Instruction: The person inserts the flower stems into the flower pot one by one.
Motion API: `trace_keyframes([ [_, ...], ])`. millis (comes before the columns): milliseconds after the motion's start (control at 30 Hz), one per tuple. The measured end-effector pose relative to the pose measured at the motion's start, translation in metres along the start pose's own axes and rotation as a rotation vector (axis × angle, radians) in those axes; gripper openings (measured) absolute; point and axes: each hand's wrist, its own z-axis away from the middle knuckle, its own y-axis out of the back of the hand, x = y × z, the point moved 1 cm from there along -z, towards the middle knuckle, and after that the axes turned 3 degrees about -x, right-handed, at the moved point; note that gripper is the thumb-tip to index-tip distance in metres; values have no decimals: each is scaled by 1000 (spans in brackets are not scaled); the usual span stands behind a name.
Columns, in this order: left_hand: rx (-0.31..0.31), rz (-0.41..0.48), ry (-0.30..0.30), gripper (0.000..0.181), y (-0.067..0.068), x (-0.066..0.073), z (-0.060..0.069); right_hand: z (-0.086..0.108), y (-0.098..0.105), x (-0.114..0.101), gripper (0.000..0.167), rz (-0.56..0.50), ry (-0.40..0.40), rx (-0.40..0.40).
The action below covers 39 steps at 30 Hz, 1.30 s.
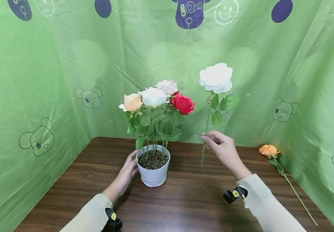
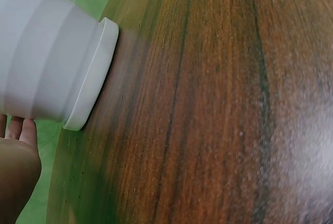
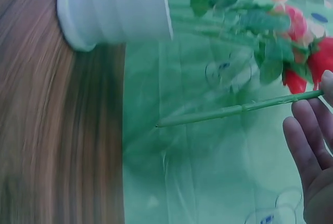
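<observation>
In the head view a white flowerpot filled with dark soil stands on the table. Planted in it are a peach rose, a white rose, a pale pink rose and a red rose. My left hand rests its fingers against the pot's left side, near the rim. To the right of the pot, my right hand pinches the stem of another white rose between thumb and fingers. This rose is upright, and its bare stem end hangs free beside the pot.
An orange rose with a long stem lies at the right side of the brown wooden table. Green printed cloth encloses the table at the back and both sides.
</observation>
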Motion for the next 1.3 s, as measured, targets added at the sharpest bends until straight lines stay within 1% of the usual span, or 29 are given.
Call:
trace_keyframes([
  [200,3,-6,3,51,1,-1,0,-10,-27,-18,14,-149,40,-24],
  [367,-1,-4,3,51,0,0,1,-15,-47,-30,18,-204,86,-47],
  [467,2,-5,7,51,-1,0,1,-17,-58,-36,19,-200,98,-67],
  [567,2,-19,11,51,-2,2,2,-16,-66,-53,22,-188,90,-102],
  [700,-4,-30,9,51,-2,3,2,-18,-78,-57,28,-213,85,-144],
  [800,-8,-28,5,51,-1,2,2,-22,-88,-45,30,-239,95,-157],
  [933,-11,-34,7,51,0,2,2,-24,-98,-45,29,-236,114,-170],
  [1233,-5,-37,13,51,0,2,1,-29,-113,-45,24,-154,169,-192],
  [1300,-5,-35,13,51,0,2,1,-29,-115,-45,23,-137,171,-199],
])
